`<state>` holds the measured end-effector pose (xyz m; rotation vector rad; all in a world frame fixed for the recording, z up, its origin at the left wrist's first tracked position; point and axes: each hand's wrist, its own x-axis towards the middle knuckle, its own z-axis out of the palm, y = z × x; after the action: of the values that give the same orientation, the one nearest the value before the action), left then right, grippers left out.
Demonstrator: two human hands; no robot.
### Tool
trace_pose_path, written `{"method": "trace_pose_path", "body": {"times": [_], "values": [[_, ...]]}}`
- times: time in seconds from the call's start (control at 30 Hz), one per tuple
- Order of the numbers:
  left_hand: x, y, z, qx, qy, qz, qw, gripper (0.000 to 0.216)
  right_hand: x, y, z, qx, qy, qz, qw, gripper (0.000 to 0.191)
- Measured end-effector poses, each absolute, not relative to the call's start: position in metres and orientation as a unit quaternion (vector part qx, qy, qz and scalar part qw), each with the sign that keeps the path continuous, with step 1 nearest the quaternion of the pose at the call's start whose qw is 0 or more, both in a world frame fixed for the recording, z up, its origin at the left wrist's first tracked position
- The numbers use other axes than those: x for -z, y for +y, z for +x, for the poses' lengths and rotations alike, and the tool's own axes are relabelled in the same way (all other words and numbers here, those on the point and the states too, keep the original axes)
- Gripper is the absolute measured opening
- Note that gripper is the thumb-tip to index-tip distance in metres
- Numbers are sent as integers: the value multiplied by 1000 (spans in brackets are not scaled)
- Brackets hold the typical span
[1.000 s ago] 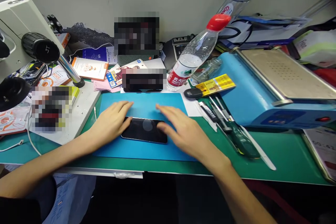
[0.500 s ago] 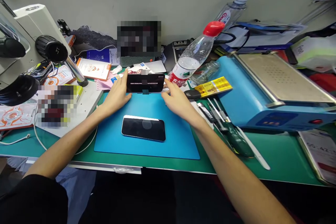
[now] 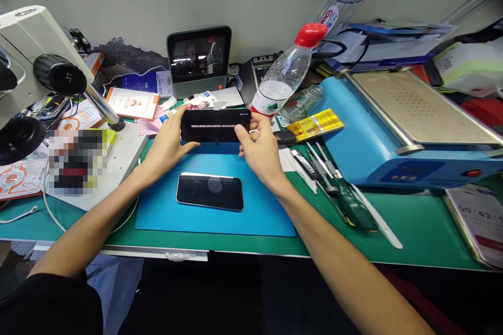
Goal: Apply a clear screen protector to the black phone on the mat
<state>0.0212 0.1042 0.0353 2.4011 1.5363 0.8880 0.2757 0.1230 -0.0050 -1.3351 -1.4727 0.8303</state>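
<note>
A smartphone [image 3: 210, 126] stands on its long side behind the blue mat, its dark screen facing me with a line of white text. My left hand [image 3: 170, 141] grips its left end, fingers behind and thumb below the lower edge. My right hand [image 3: 261, 146] closes on the right end, the thumb lying over the screen's corner. Small holder tabs show at the middle of its top and bottom edges. A second smartphone [image 3: 209, 191], screen dark, lies flat on the blue mat [image 3: 267, 214] nearer to me.
To the right are a red-capped bottle [image 3: 281, 81], a green-handled screwdriver [image 3: 356, 209], a white spudger [image 3: 379, 220] and a blue heating plate machine [image 3: 353, 152]. A microscope stand [image 3: 108, 107] is at left. Behind stands a smart display [image 3: 199, 60], with a card box [image 3: 133, 103] beside it.
My right hand has closed around the phone's right end, its thumb coming onto the screen. The upright phone appears slightly nearer and larger. The view has shifted a little.
</note>
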Motion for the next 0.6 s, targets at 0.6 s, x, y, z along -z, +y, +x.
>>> {"method": "trace_pose_path", "body": {"times": [0.6], "values": [[-37,97,24,-292,524,796,87,93,7,121,277,-362,-601,-533,473,58]]}}
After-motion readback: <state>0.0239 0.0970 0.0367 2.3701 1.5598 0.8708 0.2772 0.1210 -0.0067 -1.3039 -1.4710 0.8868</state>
